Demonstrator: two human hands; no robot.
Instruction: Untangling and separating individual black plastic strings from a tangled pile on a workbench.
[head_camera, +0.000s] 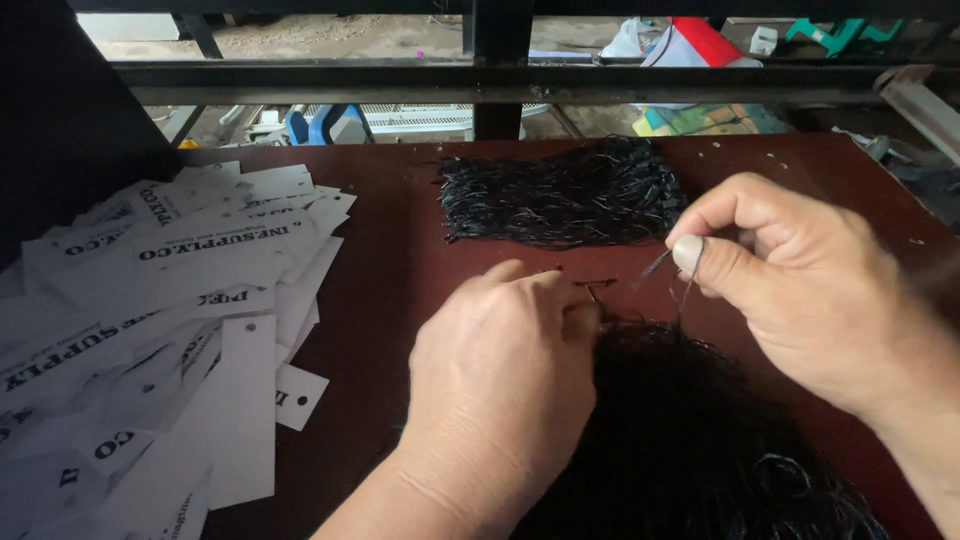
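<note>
The right hand pinches a thin black string between thumb and forefinger, above the table's middle. The left hand rests curled, knuckles up, on a loose heap of black strings at the near edge; its fingertips are hidden, so its grip cannot be determined. A second, flatter bundle of strings lies near the far edge. White paper tags cover the left edge, partly cut off.
</note>
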